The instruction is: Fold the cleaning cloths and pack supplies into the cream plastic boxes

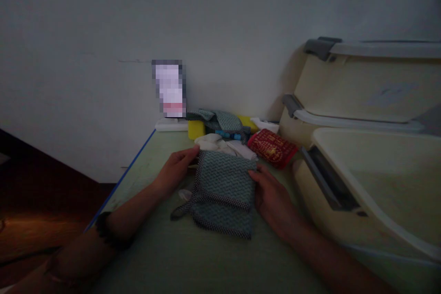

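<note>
A grey-green textured dishcloth (223, 188) with dark checked edging is in front of me, folded over so that its upper layer stops short of the lower edge. A hanging loop sticks out at its lower left. Fingers of my left hand (179, 167) pinch the cloth's upper left corner. My right hand (272, 195) grips its right edge near the top, with the thumb on the front and the other fingers partly hidden behind. Just behind the cloth lie crumpled white pieces (220, 143). A small clear piece (185, 194) lies left of it.
Farther back are another grey-green cloth (223, 120), a yellow block (196, 129) and a red pouch with gold print (272, 147). A blurred phone (170, 89) stands on a white base by the wall. Cream bins (317, 134) with grey handles crowd the right; the table's blue edge (129, 165) bounds the left.
</note>
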A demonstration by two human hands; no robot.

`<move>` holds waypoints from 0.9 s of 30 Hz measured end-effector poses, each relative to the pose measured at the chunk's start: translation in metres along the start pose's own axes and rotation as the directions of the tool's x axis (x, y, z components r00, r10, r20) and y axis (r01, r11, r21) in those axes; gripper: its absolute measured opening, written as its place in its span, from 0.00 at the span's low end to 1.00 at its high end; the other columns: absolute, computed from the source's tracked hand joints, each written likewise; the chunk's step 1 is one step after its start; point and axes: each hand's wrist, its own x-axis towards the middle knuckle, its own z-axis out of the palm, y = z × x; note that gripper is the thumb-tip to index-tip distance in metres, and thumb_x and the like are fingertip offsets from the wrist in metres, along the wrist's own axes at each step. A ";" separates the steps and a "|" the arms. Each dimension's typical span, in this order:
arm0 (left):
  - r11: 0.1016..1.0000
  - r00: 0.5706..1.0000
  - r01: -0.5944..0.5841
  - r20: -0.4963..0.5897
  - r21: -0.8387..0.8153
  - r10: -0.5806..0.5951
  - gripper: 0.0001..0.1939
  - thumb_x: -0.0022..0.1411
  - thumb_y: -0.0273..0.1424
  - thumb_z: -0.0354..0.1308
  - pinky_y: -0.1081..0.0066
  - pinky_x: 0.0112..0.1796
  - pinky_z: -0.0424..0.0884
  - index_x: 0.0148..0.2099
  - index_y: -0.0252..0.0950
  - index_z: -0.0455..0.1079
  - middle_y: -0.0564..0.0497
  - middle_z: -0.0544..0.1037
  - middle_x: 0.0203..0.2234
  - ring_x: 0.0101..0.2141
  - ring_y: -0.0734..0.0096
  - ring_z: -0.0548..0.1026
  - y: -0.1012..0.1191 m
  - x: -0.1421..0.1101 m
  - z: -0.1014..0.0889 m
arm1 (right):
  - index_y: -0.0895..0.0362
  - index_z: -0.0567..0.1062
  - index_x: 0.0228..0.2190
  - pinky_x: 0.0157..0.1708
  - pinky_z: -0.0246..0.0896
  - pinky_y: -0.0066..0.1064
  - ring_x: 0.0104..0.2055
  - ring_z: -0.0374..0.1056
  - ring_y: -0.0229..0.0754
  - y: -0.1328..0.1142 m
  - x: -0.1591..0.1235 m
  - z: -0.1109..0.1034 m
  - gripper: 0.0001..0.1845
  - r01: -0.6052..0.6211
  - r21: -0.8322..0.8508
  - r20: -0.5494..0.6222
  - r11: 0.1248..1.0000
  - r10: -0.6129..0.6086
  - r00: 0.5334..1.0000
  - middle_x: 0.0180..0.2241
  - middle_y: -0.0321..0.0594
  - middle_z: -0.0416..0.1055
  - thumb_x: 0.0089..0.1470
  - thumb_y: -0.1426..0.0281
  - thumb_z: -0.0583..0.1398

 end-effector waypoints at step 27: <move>0.985 0.988 -0.133 0.095 0.114 0.122 0.14 0.54 0.35 0.60 0.71 0.39 0.68 0.44 0.37 0.73 0.51 0.79 0.36 0.36 0.67 0.75 -0.001 0.000 0.001 | 0.45 0.43 0.58 0.52 0.57 0.49 0.54 0.61 0.48 -0.009 -0.009 0.014 0.44 0.102 -0.219 0.077 0.971 -0.087 0.993 0.55 0.43 0.61 0.47 0.69 0.60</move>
